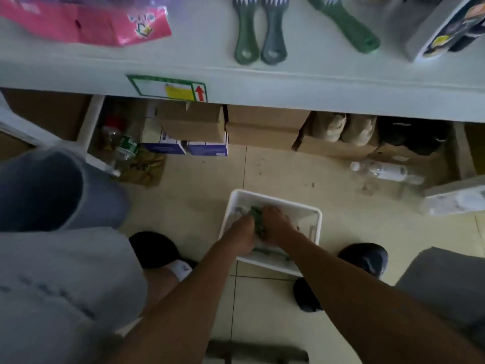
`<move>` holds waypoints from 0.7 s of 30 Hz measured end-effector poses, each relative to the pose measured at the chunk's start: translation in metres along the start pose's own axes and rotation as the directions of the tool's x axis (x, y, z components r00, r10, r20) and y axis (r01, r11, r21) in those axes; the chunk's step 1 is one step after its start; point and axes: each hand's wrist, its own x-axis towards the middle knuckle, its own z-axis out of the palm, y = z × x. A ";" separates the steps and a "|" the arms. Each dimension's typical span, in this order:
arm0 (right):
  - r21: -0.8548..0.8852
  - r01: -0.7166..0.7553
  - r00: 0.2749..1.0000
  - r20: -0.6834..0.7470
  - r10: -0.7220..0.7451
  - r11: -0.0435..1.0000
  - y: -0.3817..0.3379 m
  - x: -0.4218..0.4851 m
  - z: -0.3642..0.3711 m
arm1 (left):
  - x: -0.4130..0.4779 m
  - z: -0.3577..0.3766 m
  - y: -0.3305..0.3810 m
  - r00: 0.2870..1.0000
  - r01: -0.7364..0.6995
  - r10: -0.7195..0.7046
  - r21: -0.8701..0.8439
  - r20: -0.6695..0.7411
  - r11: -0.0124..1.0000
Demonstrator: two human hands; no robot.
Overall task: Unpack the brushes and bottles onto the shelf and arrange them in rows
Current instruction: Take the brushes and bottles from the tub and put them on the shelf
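Note:
A white plastic bin (312, 232) stands on the tiled floor between my feet. Both my hands reach down into it. My left hand (242, 233) and my right hand (277, 225) close together round a bunch of green brushes (257, 219) inside the bin. Another green item (270, 252) lies at the bin's near side. On the white shelf (315, 82) above, three brushes lie with handles toward me: a dark green one (245, 35), a grey one (273, 35) beside it, and a brighter green one (349, 27) slanting to the right.
A pink packet (86, 24) lies at the shelf's left, a grey boxed product (441, 30) at its right. Under the shelf are cardboard boxes (265, 127), blue cartons (207, 149) and bottles (385, 170) on the floor. My dark shoes (363, 257) flank the bin.

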 end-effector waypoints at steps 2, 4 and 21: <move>-0.036 -0.030 0.999 0.021 0.030 0.999 0.004 0.013 0.007 | 0.001 0.002 -0.004 1.000 0.000 0.000 0.016 -0.009 1.000; -0.109 -0.055 0.998 0.033 0.059 0.992 0.007 0.022 0.017 | 0.006 0.009 -0.010 0.997 0.020 -0.020 0.003 -0.079 1.000; -0.286 -0.029 0.996 0.073 0.052 0.958 0.002 0.036 0.019 | 0.007 0.017 -0.012 0.990 0.057 -0.062 -0.045 -0.130 0.997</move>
